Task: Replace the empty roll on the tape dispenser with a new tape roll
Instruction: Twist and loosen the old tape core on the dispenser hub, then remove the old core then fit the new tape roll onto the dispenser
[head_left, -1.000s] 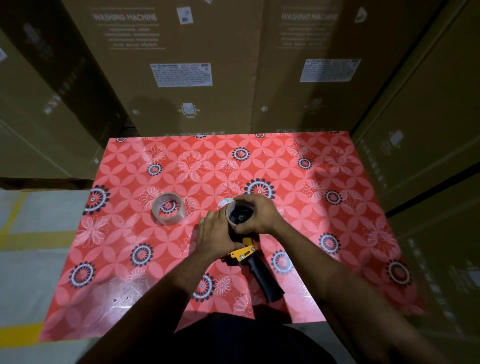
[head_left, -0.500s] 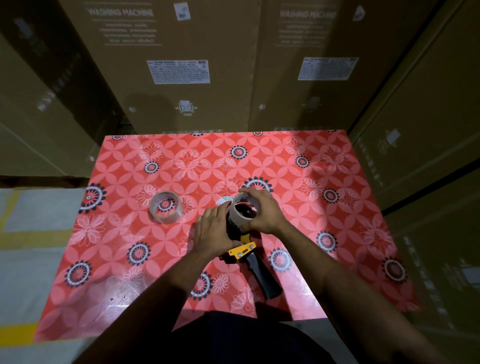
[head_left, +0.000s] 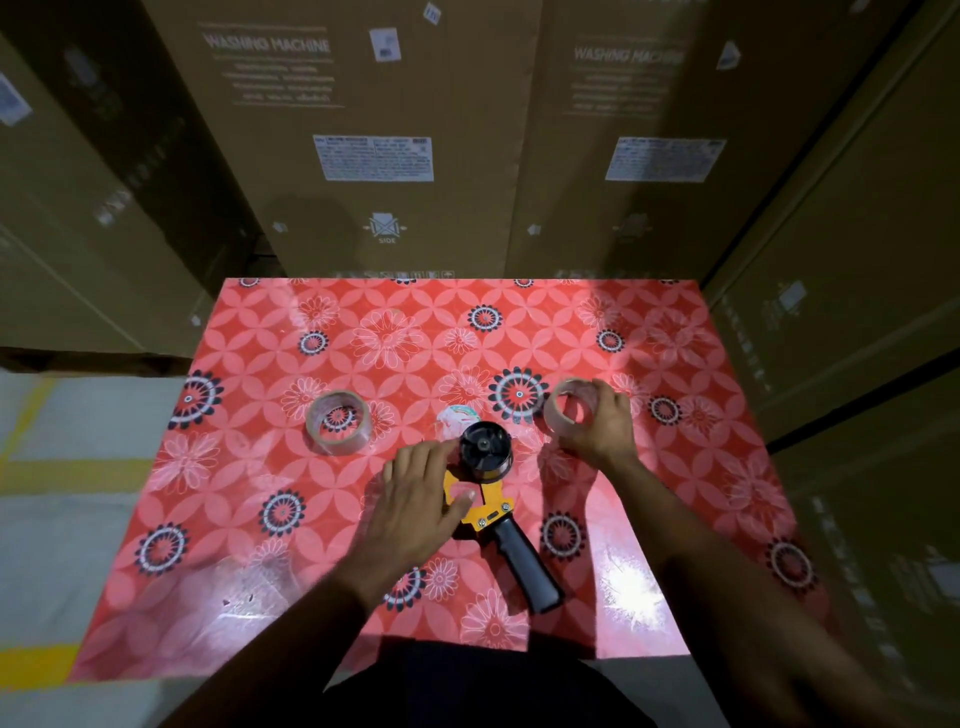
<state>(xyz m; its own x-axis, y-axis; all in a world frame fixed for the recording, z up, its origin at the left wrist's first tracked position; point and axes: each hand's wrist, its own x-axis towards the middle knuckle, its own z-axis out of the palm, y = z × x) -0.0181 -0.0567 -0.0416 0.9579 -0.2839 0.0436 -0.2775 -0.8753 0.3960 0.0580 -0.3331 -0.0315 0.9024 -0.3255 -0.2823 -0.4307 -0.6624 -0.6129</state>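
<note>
The tape dispenser (head_left: 491, 499) lies on the red flowered table (head_left: 675, 519), with a yellow frame, a black handle toward me and a bare black spool hub (head_left: 484, 447) at its far end. My left hand (head_left: 415, 499) rests flat on the yellow frame, fingers spread, pressing it down. To the right of the hub, my right hand (head_left: 597, 426) grips the empty roll (head_left: 566, 410), a thin cardboard-coloured ring, at the table surface. A new clear tape roll (head_left: 337, 422) lies flat to the left of the dispenser, untouched.
Tall brown cardboard boxes (head_left: 395, 130) marked "washing machine" close in the table at the back and right. A small round pale sticker (head_left: 457, 415) lies just beyond the hub. Grey floor with yellow lines (head_left: 78, 467) shows to the left.
My right hand has lifted the empty roll off the black hub and carried it to the right. The hub is now bare. My left hand stays on the dispenser.
</note>
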